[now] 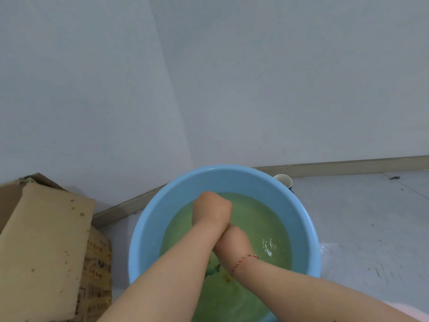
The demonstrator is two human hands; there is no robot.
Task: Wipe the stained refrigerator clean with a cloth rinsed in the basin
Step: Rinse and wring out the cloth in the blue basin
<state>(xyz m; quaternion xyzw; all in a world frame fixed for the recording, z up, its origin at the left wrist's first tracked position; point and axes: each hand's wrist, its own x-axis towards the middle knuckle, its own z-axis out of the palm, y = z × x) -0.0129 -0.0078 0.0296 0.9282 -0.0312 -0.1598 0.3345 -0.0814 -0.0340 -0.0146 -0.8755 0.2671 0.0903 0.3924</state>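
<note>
Box (44, 247) writing illegible — left hand (212, 209) and right hand (234, 242) fisted, touching, over the blue basin (148, 228); held cloth (214, 269) mostly hidden.

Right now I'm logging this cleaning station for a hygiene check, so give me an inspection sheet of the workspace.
Surface: pale grey floor, scuffed and speckled, wet patch beside the basin.
Job's things: round light-blue plastic basin holding murky greenish water; green cloth barely visible under the wrists; refrigerator not in view.
Clutter: stained brown cardboard box at left; white cup behind the basin.
Grip: left hand and right hand both fisted, pressed together over the water; whether either holds the cloth cannot be told.
Cables: nothing seen.
Surroundings: plain grey wall, beige skirting board.
</note>
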